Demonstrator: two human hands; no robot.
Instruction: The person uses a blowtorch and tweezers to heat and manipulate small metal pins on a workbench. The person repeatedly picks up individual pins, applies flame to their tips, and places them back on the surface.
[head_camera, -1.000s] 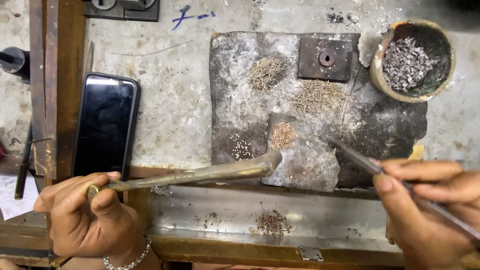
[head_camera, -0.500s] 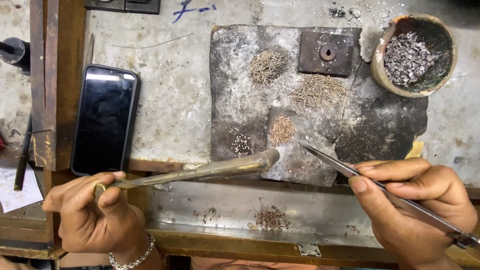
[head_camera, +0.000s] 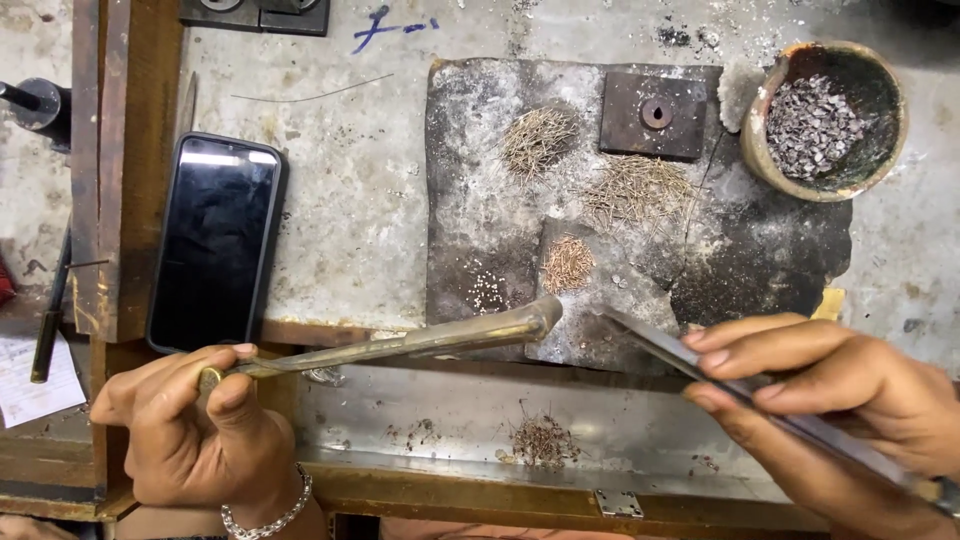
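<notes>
Right, we hold a brass blowpipe (head_camera: 400, 345) in the left hand (head_camera: 195, 440), its grip closed round the near end with thumb and forefinger, and the bent tip sits just over the near edge of the dark soldering slab (head_camera: 480, 190). The right hand (head_camera: 850, 400) has its grip pinched shut on long steel tweezers (head_camera: 660, 345), points aimed at the slab's near edge, close to the blowpipe tip but apart from it. We cannot tell if the tweezer points carry anything, too small to see. On the slab lie a small coppery pile of wire bits (head_camera: 568, 263), a patch of tiny pale beads (head_camera: 487, 291) just left of it, and two bigger heaps of fine wire pieces (head_camera: 536, 138) further back, beside a square metal block with a hole (head_camera: 652, 113). A clay bowl of grey chips (head_camera: 825, 118) stands at the slab's right corner, and a black phone (head_camera: 215, 240) lies on the worktop (head_camera: 350, 200) well to the left. To do this well, we judge: keep the tweezers low and steady, brace both wrists on the worktop edge, keep the blowpipe tip off the loose piles so nothing scatters, and pick one piece at a time. More bits sit in the metal tray (head_camera: 400, 420) below.
</notes>
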